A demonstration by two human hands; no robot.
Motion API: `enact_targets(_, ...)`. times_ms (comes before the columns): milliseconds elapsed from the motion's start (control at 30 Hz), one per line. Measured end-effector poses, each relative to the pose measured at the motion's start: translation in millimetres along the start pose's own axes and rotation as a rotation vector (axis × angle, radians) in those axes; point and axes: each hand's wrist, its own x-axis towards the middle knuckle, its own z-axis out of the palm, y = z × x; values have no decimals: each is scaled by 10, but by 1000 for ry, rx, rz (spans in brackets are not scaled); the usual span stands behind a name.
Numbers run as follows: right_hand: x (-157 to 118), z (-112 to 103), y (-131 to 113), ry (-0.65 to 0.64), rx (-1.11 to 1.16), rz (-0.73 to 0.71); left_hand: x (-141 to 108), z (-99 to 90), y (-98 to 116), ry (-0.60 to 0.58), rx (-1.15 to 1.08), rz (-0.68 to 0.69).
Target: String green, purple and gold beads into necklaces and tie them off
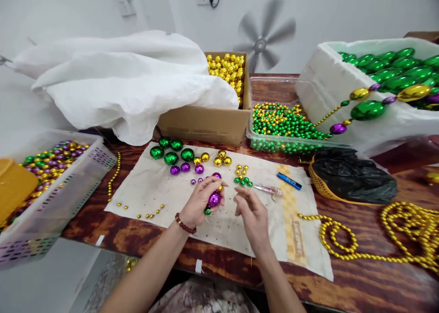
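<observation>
Five round green beads (170,158): on white cloth (164,185)
Left hand (200,200): fingers wrapped around purple bead (214,199)
Right hand (253,214): bent fingers, can't tell if pinching

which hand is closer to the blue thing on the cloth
Right. The right hand is to the left of the blue thing and nearer the person, not touching it; the left hand is farther left, holding a purple bead.
</observation>
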Motion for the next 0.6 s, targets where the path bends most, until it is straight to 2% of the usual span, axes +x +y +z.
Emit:
enact_targets(67, 156, -85, -87, -30, 5, -16, 0, 24, 4, -86, 134, -88)
enact_targets(133, 292, -153, -153, -30, 105, 20, -5, 44, 6, -143, 217, -122)
enact_targets(233, 397, -257, -201, 168, 343, 40, -11, 51, 9, -193, 289, -136)
enact_targets(267, 397, -285, -201, 197, 395, 46, -10, 51, 9, -197, 306, -138)
enact_targets(433, 218, -270, -110, -65, 330, 129, 1, 67, -12, -178, 326, -125)
enact_targets(533, 171, -289, -105, -42, 415, 146, -30, 57, 29, -269, 381, -132)
enact_targets(600, 230, -407, -164, -48, 489, 181, -68, 15, 129, -327, 431, -133)
